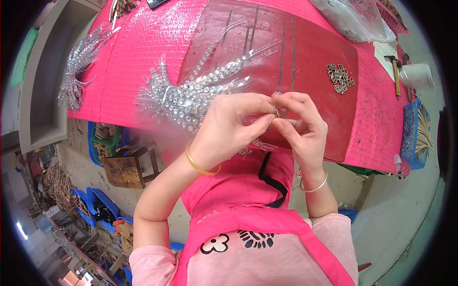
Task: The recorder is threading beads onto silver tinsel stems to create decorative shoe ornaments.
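Note:
My left hand (pixel 234 121) and my right hand (pixel 304 129) meet above the near part of a dark red mat (pixel 315 114). Both are closed, thumbs against fingertips, pinching a small metal piece (pixel 276 111) that looks like a buckle; the fingers cover most of it. Below the left hand, part of a clear studded strip (pixel 260 144) shows, though its link to the fingers is hidden. To the left lies a tied bundle of clear strips with shiny round rhinestones (pixel 188 101). Several small metal buckles (pixel 340 77) are heaped on the mat's right side.
A second bundle of rhinestone strips (pixel 76 66) lies at the left edge of the pink-covered table (pixel 138 43). Far right are a plastic bag (pixel 355 21), a hammer (pixel 396 76), a white cup (pixel 416 76) and a blue basket (pixel 412 136). A wooden stool (pixel 123 170) stands below left.

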A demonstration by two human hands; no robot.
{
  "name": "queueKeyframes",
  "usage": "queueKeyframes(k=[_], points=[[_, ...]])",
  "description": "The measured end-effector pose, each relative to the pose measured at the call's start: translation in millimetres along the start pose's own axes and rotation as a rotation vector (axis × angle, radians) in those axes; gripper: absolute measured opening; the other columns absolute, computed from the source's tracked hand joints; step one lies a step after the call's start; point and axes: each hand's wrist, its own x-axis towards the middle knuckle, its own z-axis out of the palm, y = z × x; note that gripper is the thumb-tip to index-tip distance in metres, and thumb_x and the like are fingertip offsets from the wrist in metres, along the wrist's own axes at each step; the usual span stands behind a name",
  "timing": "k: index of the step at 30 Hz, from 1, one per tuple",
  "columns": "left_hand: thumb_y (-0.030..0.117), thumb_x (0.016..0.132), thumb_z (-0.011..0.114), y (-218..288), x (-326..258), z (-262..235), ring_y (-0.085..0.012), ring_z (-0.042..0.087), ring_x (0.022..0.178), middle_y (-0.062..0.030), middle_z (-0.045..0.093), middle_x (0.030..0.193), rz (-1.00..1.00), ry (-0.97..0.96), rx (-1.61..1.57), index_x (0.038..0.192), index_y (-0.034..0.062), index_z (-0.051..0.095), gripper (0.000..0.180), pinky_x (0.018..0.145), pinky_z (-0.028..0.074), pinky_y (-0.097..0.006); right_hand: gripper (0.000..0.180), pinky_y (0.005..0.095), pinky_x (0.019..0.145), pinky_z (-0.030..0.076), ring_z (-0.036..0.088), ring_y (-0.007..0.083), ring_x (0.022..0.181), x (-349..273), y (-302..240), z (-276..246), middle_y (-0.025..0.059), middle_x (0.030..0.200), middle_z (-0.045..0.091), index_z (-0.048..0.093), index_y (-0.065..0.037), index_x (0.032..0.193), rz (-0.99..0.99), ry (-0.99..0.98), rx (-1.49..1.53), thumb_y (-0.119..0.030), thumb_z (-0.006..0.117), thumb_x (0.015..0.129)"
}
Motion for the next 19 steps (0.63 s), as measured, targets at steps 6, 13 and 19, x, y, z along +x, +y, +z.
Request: queueKeyframes(k=[6, 13, 19], points=[[0.002, 0.075, 0.062, 8.3, -16.1, -3.4, -0.0126, 0.057, 0.080, -0.0087, 0.063, 0.088, 0.140, 0.092, 0.313, 0.085, -0.0035, 0.063, 0.012, 0.072, 0.045, -0.025, 0.009, 0.0207, 0.060, 0.050, 0.061, 0.0117, 0.072, 4.1, 0.8, -7.2, 0.0069, 0.081, 0.059, 0.064, 0.004, 0.086, 0.071, -0.051, 0.034, 0.003, 0.061, 0.078], [0.010, 0.086, 0.055, 17.1, -19.9, -13.9, -0.0070, 0.050, 0.073, -0.0031, 0.061, 0.084, -0.462, -0.101, -0.443, 0.101, -0.0055, 0.060, 0.023, 0.067, 0.041, -0.021, 0.006, 0.0221, 0.061, 0.051, 0.063, 0.0126, 0.068, 0.1, -2.8, -0.6, 0.0071, 0.076, 0.064, 0.064, 0.004, 0.084, 0.173, 0.006, 0.067, 0.002, 0.061, 0.079], [0.014, 0.087, 0.055, 10.3, -21.8, -10.6, -0.0066, 0.053, 0.080, -0.0050, 0.062, 0.085, -0.443, -0.086, -0.438, 0.105, -0.0067, 0.058, 0.028, 0.072, 0.043, -0.021, 0.007, 0.0235, 0.063, 0.052, 0.065, 0.0152, 0.070, -0.4, -4.0, -0.7, 0.0100, 0.076, 0.065, 0.064, 0.003, 0.085, 0.042, -0.054, -0.142, 0.000, 0.062, 0.079]])
